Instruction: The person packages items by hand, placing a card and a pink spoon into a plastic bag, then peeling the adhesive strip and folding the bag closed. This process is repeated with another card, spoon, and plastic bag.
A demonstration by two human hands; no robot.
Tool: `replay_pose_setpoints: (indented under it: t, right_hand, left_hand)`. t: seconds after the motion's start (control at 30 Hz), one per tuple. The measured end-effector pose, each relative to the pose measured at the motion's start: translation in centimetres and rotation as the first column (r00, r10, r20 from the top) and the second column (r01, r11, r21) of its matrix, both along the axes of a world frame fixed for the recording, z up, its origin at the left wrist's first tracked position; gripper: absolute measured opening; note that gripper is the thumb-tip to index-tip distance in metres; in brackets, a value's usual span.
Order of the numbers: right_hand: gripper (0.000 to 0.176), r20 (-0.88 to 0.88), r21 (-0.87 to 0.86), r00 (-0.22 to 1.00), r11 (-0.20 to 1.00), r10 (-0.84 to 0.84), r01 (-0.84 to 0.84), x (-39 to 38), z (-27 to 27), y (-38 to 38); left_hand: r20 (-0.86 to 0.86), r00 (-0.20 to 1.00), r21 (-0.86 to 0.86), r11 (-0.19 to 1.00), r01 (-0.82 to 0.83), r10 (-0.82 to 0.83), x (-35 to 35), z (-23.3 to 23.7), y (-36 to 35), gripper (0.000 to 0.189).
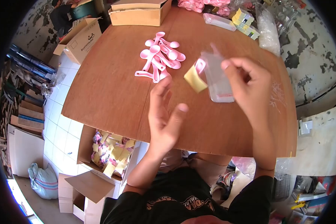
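Observation:
My left hand [162, 114] is raised over the near part of the table with its fingers apart and nothing in them. To its right, my right hand [250, 80] has thumb and fingertips pinched together at the edge of a clear plastic sleeve [219, 80]; what sits between the fingertips I cannot make out. Just left of the sleeve, blurred, is a pink spoon [200, 66] with a yellow card [195, 79] around or against it. A loose pile of pink measuring spoons [156, 56] lies beyond my left fingertips.
A cardboard box [138, 13] stands at the table's [108, 82] far edge. Yellow cards [245, 22] and pink bagged goods [205, 4] lie far right. Below the left edge, an open carton [112, 151] holds many yellow-carded packs. Another person [61, 18] is at far left.

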State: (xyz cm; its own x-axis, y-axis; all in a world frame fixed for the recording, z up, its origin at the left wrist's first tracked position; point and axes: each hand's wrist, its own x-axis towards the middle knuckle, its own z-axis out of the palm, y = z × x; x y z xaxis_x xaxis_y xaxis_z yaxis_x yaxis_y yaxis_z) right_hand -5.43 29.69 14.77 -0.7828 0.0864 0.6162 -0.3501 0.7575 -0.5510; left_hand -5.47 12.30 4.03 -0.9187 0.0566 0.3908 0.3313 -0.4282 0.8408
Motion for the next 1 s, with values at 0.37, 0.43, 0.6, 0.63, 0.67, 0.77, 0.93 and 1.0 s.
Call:
replay_pose_setpoints:
  t: [0.37, 0.43, 0.6, 0.63, 0.67, 0.77, 0.93, 1.0]
  right_hand:
    - [0.007, 0.34, -0.222, 0.906, 0.958, 0.251, -0.182, 4.2, 0.6, -0.4]
    - [0.004, 0.203, -0.112, 0.964, 0.982, 0.172, -0.152, 4.6, 0.7, -1.2]
    - [0.024, -0.232, 0.515, 0.94, 0.851, 0.249, -0.098, 4.7, -0.4, 0.0]
    - [0.024, -0.233, 0.514, 0.942, 0.853, 0.241, -0.091, 4.8, -0.5, -0.1]
    - [0.024, -0.225, 0.524, 0.946, 0.848, 0.234, -0.085, 4.7, -0.6, -0.1]
    - [0.024, -0.261, 0.574, 0.935, 0.817, 0.238, -0.048, 4.6, -0.9, 0.2]
    - [0.02, -0.319, 0.698, 0.928, 0.71, 0.195, 0.09, 5.0, -1.8, 0.2]
    - [0.014, -0.229, 0.641, 0.953, 0.768, 0.199, -0.006, 5.4, -1.5, 0.9]
  left_hand:
    - [0.11, 0.898, 0.084, 0.905, 0.418, -0.425, 0.2, 2.9, 0.8, 0.03]
    - [0.143, 0.914, 0.036, 0.925, 0.379, -0.38, 0.9, 3.1, 0.9, 0.024]
    - [0.15, 0.96, -0.099, 0.963, 0.251, -0.235, 1.7, 3.7, 1.2, 0.019]
    - [0.125, 0.968, -0.176, 0.956, 0.236, -0.216, 1.9, 4.1, 1.2, 0.018]
    - [0.106, 0.972, -0.216, 0.949, 0.228, -0.21, 2.1, 4.3, 1.2, 0.018]
    - [0.029, 0.984, -0.356, 0.918, 0.176, -0.177, 2.4, 4.0, 1.3, 0.022]
    - [-0.147, 0.969, -0.581, 0.81, 0.078, -0.199, 2.9, 4.8, 0.9, 0.031]
    - [-0.255, 0.938, -0.659, 0.752, 0.009, -0.234, 2.7, 5.1, 0.8, 0.033]
